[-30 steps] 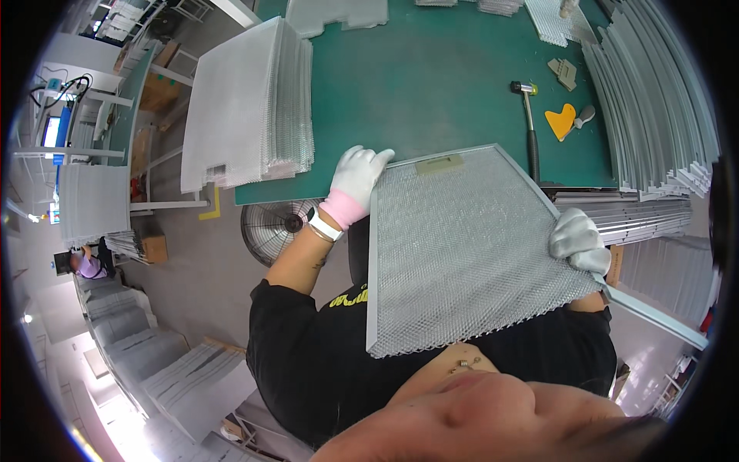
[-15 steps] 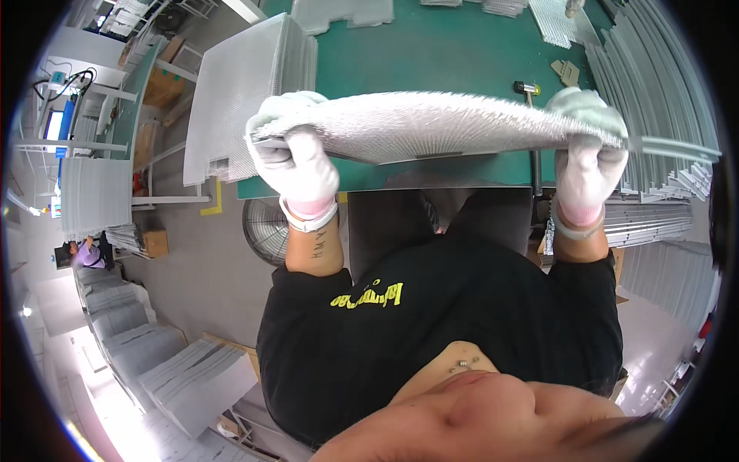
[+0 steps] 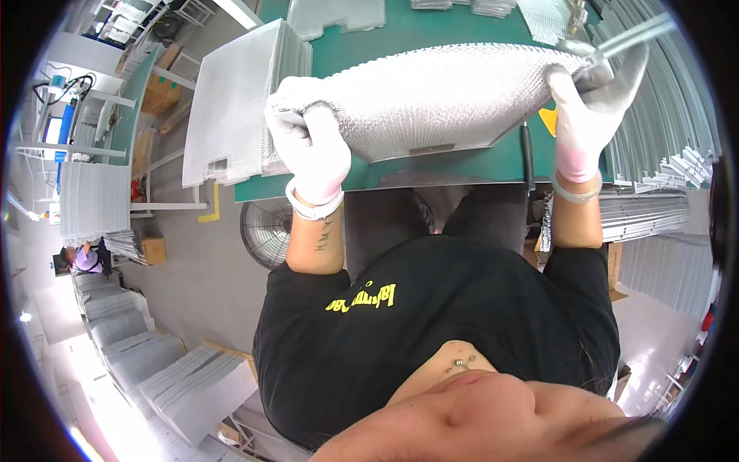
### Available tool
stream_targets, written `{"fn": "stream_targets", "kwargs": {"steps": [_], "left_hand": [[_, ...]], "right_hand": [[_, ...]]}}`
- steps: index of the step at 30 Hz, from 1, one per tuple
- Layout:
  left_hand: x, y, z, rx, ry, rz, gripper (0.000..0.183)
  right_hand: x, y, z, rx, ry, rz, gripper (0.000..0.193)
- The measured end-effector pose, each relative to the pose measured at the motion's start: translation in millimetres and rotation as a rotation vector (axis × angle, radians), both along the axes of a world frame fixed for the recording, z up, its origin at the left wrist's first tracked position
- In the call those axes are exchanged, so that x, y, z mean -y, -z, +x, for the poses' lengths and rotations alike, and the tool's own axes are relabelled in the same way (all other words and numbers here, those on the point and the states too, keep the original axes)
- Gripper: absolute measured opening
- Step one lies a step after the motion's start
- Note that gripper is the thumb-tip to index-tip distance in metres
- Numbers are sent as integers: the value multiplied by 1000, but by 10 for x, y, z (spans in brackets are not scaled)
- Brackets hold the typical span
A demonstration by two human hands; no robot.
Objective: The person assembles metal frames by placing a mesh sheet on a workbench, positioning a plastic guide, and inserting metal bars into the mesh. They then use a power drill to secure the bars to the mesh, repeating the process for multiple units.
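A silvery mesh panel (image 3: 446, 92) is held up above the green table, its broad face tilted toward me and its far edge bowed. My left hand (image 3: 312, 138), in a white glove, is closed around the panel's left end, thumb on the near side. At the right end, my gloved right hand (image 3: 589, 115) pinches the corner with the thumb in front; its outer fingers spread away. A pale, narrow strip (image 3: 635, 35) juts from that corner to the upper right; where it joins the panel is hard to see.
Stacked mesh sheets (image 3: 231, 100) stand at the left of the green table (image 3: 416, 27). Pale frame strips (image 3: 654, 100) are piled at the right. A black tool handle (image 3: 527, 158) lies near the front edge. A floor fan (image 3: 265, 231) is below; a person (image 3: 86, 256) is far left.
The panel has tipped so more of its face shows, and its right end has risen away from me. My right hand has moved up with its fingers opened wider. The strip now slants upward.
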State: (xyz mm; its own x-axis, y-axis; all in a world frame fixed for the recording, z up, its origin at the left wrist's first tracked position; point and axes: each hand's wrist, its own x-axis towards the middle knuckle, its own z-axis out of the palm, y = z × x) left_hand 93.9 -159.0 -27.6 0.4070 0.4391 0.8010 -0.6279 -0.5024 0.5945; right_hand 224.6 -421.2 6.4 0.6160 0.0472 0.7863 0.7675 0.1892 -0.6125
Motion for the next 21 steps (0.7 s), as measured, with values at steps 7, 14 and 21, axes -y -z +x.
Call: {"fn": "stream_targets", "kwargs": {"steps": [7, 14, 21], "left_hand": [[14, -33, 45, -88, 1, -46, 11], [-287, -148, -158, -246, 174, 132, 18], [-105, -282, -82, -157, 215, -90, 34]], "right_hand": [[485, -573, 434, 269, -293, -831, 43], [42, -1093, 131, 518, -252, -1000, 42], [-265, -1281, 58, 621, -364, -1141, 34]]}}
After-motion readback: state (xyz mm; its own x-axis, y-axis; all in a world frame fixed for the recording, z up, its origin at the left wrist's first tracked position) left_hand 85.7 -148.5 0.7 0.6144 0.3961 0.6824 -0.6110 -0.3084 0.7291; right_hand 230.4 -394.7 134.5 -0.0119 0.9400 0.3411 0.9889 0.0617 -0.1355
